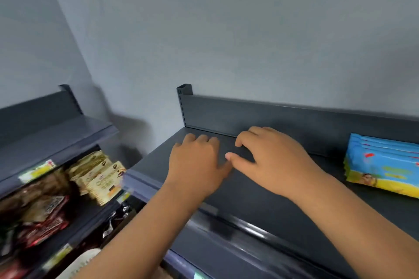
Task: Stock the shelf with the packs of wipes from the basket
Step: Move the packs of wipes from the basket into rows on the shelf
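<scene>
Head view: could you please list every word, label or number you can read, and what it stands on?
Nothing reads clearly.
On the blue and yellow packs of wipes: print blurred, unreadable.
On the cream packets, left shelf: script lettering, blurred.
On the red wrappers: white lettering, smeared.
On the yellow-green shelf tags: too blurred.

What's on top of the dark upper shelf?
On the shelf: stacked wipes packs at the right, and the left hand and right hand resting there. Anything under the palms is hidden.
</scene>
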`<control>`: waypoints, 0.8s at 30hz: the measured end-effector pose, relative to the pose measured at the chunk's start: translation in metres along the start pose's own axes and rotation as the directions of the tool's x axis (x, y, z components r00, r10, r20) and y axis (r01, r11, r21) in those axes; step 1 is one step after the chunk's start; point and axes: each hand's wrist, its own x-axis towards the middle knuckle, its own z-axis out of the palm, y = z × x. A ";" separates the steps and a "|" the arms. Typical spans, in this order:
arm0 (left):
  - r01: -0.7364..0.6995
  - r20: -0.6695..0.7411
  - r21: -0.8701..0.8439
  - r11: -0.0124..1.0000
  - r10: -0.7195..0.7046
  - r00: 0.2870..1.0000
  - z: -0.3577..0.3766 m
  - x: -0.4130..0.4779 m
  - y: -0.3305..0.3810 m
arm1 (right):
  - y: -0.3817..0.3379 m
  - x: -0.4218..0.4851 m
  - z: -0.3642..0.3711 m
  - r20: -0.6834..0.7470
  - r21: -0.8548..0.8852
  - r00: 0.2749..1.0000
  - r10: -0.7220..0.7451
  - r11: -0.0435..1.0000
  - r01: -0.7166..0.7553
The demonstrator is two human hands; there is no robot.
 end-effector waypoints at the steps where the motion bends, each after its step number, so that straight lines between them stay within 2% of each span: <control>1: 0.059 0.007 0.024 0.998 -0.059 0.998 0.000 -0.010 -0.018 | -0.017 0.011 0.008 0.007 0.019 0.999 -0.053 0.998 0.053; 5: 0.276 0.051 0.046 0.960 -0.278 0.959 -0.001 -0.065 -0.083 | -0.099 0.048 0.050 0.072 0.093 0.958 -0.279 0.958 0.272; 9: 0.473 0.107 0.179 0.863 -0.495 0.862 -0.006 -0.134 -0.154 | -0.188 0.066 0.095 0.089 0.201 0.887 -0.453 0.880 0.430; 12: 0.581 0.099 0.228 0.782 -0.612 0.785 -0.007 -0.189 -0.206 | -0.252 0.070 0.131 0.119 0.262 0.831 -0.544 0.824 0.502; 18: 0.724 0.124 0.309 0.617 -0.781 0.612 0.006 -0.289 -0.288 | -0.356 0.067 0.208 0.214 0.369 0.751 -0.625 0.763 0.530; 24: 0.767 0.315 0.320 0.556 -0.826 0.467 0.043 -0.356 -0.337 | -0.412 0.048 0.290 0.403 0.437 0.671 -0.622 0.775 0.456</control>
